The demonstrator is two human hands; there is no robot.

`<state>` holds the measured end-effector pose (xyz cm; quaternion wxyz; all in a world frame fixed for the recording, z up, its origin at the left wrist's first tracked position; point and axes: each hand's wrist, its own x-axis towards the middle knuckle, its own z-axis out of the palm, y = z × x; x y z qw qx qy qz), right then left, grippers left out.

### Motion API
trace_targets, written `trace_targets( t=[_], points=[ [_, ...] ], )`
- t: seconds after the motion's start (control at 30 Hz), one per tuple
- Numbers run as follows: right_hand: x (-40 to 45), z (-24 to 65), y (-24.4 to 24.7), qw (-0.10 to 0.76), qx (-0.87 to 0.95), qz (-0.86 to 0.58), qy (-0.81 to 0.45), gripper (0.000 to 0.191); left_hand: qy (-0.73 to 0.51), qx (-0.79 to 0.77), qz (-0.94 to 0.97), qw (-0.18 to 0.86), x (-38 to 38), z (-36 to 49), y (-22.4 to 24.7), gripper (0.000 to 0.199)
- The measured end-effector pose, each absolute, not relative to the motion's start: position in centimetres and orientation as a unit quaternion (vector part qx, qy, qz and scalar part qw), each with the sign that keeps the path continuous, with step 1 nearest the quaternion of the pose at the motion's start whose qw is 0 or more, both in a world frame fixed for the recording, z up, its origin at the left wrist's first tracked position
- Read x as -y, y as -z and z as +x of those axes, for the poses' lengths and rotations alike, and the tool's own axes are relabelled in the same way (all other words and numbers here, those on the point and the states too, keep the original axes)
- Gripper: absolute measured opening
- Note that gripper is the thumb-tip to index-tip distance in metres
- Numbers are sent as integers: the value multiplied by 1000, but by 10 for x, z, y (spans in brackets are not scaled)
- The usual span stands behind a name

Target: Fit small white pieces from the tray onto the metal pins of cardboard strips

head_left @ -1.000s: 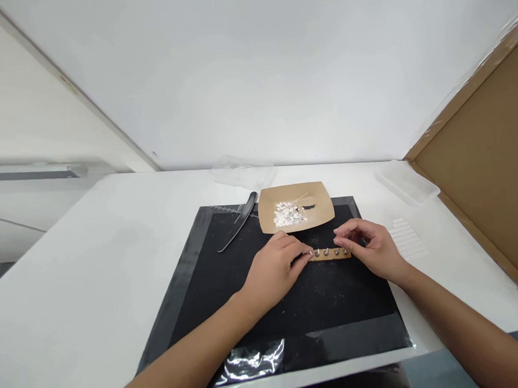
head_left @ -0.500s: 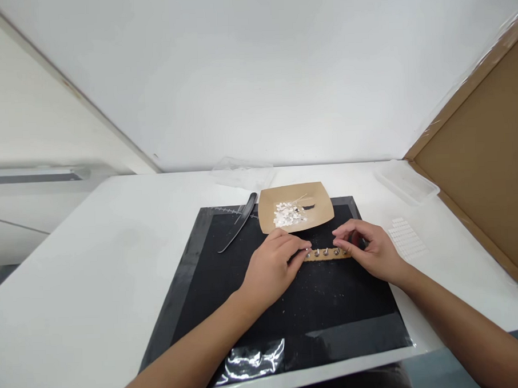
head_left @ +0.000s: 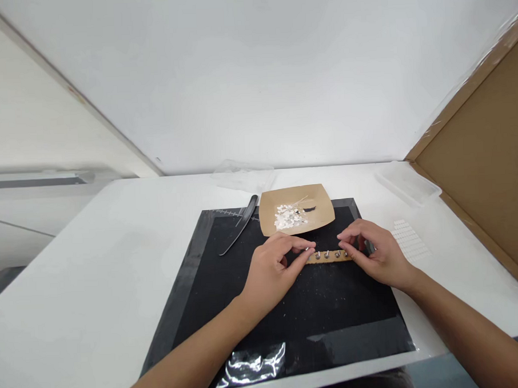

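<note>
- Brown strip point(head_left: 332, 260) lies on the black mat point(head_left: 285, 307).
- Left hand point(head_left: 268, 266): fingers nearly touch; can't tell their hold.
- Right hand point(head_left: 379, 254): fingers a bit open, seem empty.
- A bump could tip the shiny bits point(head_left: 327, 254).

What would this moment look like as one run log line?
left hand: at left end of brown strip | right hand: near its right end | metal pieces: along strip | brown tray: white bits inside

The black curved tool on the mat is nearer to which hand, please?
Left. The left hand is to the right of the tool and lower in view; the right hand is much farther to the right.
</note>
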<state>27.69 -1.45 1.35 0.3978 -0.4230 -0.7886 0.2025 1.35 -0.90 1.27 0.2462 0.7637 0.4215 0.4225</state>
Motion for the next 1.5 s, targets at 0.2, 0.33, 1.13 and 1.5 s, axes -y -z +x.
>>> trace_targets(
  t=[0.2, 0.33, 1.13, 1.5],
  points=[
    [24, 265, -17, 364, 828, -377, -198, 28, -462, -374, 738, 320, 10, 14, -12, 9],
    [28, 259, -18, 342, 841, -361, -214, 17, -480, -353, 730, 335, 9, 15, -13, 9],
    [45, 245, -14, 423, 821, -342, -174, 18, -511, -280, 761, 285, 22, 22, -19, 9],
    [44, 242, -15, 407, 835, -351, -113, 21, -485, -285, 763, 319, 25, 22, -20, 9]
  ],
)
